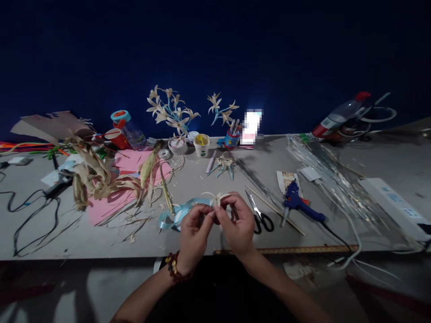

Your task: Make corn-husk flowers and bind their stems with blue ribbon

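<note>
Currently | pale flower-like piece | pinched between 2 hands, projecting beyond them

Fingers of the left hand and right hand hide the pale petals' lower ends.
The left hand covers part of a blue ribbon; a bright screen is blurred past reading; both forearms are cut off below.

Perhaps cream petals, pale-blue ribbon, navy glue gun, pink paper
</note>
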Demonstrator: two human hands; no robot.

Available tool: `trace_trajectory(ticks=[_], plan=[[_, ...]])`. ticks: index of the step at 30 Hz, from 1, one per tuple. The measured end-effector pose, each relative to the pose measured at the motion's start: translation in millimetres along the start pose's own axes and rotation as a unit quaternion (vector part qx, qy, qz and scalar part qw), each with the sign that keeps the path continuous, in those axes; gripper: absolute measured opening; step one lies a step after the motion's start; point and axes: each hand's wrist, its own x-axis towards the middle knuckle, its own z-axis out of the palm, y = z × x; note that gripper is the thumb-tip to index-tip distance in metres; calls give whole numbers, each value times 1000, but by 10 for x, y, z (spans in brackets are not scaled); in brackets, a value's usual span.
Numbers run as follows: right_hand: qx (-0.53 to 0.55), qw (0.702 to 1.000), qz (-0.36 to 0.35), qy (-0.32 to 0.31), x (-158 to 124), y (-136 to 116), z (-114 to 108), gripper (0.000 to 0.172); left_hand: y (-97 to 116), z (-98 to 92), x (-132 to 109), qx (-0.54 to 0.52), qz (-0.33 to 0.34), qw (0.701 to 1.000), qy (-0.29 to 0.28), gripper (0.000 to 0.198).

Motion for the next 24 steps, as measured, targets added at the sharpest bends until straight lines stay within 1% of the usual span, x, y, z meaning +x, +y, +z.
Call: trace_trajectory(ticks=[3,8,10,13,15,17,21,24], plan=[[-1,1000,2,-1,-7,-3,-6,11,-7,-7,-5,35,20,999,-3,11],[-1,1000,-6,2,-18,-15,-17,12,-34,-16,-2,69,35,997,17,13],[0,1000,-9,3,-12,-19,-14,12,-39,-24,5,102,65,992,24,13],[-6,1000,-18,5,2,-19,-5,13,-28,-35,15,147,113,982,19,10],[-14,1000,-24,5,4,-15,-3,14,-11,-37,17,153,120,981,14,10],[-19,999,-26,2,-2,-8,-5,13,7,-33,18,131,96,987,7,10],[-8,1000,-25,-11,-21,-2,-9,9,36,-22,22,45,17,999,-4,14],[-10,1000,-22,-6,-21,-14,1,8,39,-14,20,8,-8,1000,-6,15]])
